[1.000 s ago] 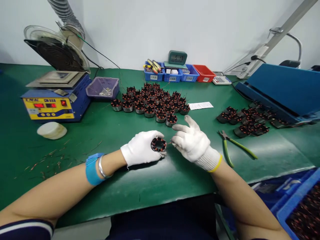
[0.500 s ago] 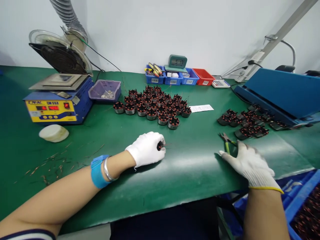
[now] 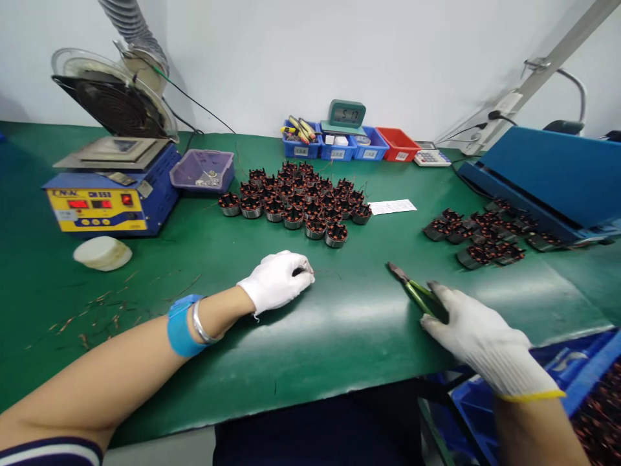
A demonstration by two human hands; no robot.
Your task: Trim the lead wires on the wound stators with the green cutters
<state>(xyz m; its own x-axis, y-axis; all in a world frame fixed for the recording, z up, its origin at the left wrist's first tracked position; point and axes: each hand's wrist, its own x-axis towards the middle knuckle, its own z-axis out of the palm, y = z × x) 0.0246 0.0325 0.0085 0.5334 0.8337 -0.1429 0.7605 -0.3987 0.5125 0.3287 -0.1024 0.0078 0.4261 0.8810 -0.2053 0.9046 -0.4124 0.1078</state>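
My left hand [image 3: 277,281], in a white glove, is curled around a small dark motor stator [image 3: 299,271], which the fingers mostly hide. Thin wires trail out to the right of the fingertips. In my right hand [image 3: 468,325], also gloved, are cutting pliers [image 3: 410,288] with green handles, gripped near the handle ends. Their jaws point up and left, toward the left hand. Beyond my left hand stands a large group of wound stators [image 3: 294,217], black with copper windings.
Another stator group [image 3: 478,236] sits by a blue machine [image 3: 548,178] at right. Far left are a yellow-fronted heating unit [image 3: 99,210], a purple tray [image 3: 201,171], a white round pad [image 3: 103,253] and wire scraps [image 3: 109,317]. Small bins [image 3: 337,154] line the wall.
My right hand has closed on the pliers and brought them left, off their earlier spot near the right stator group. My left hand has turned slightly, its stator now more hidden.
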